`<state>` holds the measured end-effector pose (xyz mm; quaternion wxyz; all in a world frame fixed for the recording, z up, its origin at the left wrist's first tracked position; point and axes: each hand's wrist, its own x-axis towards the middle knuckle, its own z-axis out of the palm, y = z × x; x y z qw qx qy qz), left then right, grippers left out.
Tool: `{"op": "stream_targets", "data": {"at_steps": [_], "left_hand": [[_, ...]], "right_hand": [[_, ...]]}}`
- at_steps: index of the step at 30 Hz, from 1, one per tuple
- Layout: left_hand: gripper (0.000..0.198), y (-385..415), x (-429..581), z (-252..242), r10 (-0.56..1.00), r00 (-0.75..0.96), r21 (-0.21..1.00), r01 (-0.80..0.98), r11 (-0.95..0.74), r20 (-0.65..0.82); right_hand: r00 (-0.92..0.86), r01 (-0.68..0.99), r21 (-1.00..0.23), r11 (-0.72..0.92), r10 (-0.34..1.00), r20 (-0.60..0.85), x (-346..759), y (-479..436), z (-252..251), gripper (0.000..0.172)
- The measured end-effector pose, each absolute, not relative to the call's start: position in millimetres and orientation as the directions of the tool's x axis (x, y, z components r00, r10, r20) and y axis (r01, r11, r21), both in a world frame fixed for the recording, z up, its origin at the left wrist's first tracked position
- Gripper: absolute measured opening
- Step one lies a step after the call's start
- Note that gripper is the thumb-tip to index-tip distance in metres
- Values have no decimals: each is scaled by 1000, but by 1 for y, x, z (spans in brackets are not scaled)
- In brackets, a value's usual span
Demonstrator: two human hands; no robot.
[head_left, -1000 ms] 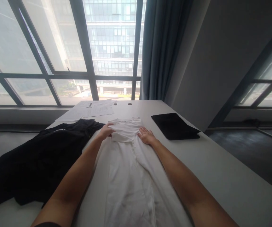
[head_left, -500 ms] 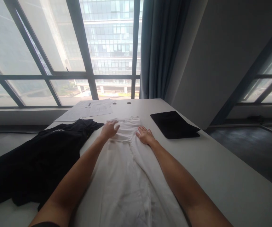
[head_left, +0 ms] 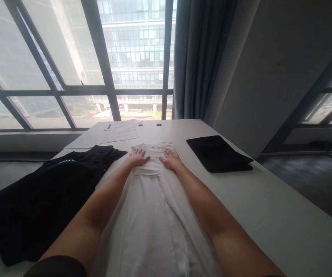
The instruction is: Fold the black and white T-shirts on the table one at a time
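A long white garment point(head_left: 148, 207) lies stretched out along the table, its far end toward the window and its near part running out of the bottom of the view. Across its far end the cloth is creased. My left hand point(head_left: 138, 157) rests flat on the left side of that end, fingers spread. On the right side of the same end, my right hand point(head_left: 171, 159) also lies open with its palm on the cloth. Both thumbs point inward, with a strip of white fabric showing between them. Neither hand grips the cloth.
A black garment point(head_left: 47, 200) lies rumpled on the left of the white table point(head_left: 269, 215). Right of my right hand is a flat black folded item point(head_left: 219, 154). Printed papers point(head_left: 105, 134) lie at the far left, near two round holes. A curtain point(head_left: 193, 61) hangs beyond.
My left hand has settled flat onto the cloth, moving slightly right. My right hand has shifted a little up and left. The creases at the far end look smoother, and the view has moved slightly.
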<state>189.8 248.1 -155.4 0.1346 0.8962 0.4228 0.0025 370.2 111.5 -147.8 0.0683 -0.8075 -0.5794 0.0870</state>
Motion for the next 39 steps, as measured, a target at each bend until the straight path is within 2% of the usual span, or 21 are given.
{"op": "stream_targets", "data": {"at_steps": [4, 8, 15, 18, 22, 24, 27, 32, 36, 38, 39], "left_hand": [[80, 265, 192, -167, 751, 660, 178, 743, -645, -30], [80, 283, 201, -167, 793, 609, 163, 783, -600, -1], [46, 300, 197, -155, 831, 546, 181, 811, -556, 109], [33, 306, 190, -148, 840, 530, 197, 816, -543, 118], [19, 314, 196, -135, 829, 550, 231, 798, -557, 99], [22, 315, 204, -132, 820, 538, 236, 786, -572, 196], [26, 315, 214, -134, 782, 501, 243, 761, -602, 370], [27, 303, 213, -148, 790, 523, 191, 781, -595, 319], [42, 264, 203, -151, 702, 536, 140, 740, -658, 469], [50, 236, 198, -155, 634, 667, 92, 657, -748, 391], [55, 223, 195, -159, 603, 743, 67, 613, -787, 292]], "right_hand": [[343, 913, -216, -347, 938, -56, 384, 126, -165, 75], [370, 901, -223, -372, 928, -53, 394, 137, -165, 79], [445, 855, -283, -435, 895, -33, 398, 139, -165, 79], [425, 868, -309, -388, 903, 62, 403, 135, -165, 66], [412, 880, -331, -339, 893, 182, 410, 129, -160, 34], [436, 875, -326, -359, 876, 206, 413, 127, -159, 28], [466, 866, -308, -395, 860, 208, 415, 128, -161, 32], [505, 836, -303, -459, 858, 96, 420, 133, -172, 50], [542, 813, -290, -504, 838, 63, 426, 138, -178, 51], [551, 811, -292, -507, 830, 89, 426, 138, -176, 51], [555, 812, -287, -508, 824, 112, 425, 138, -173, 51]]}}
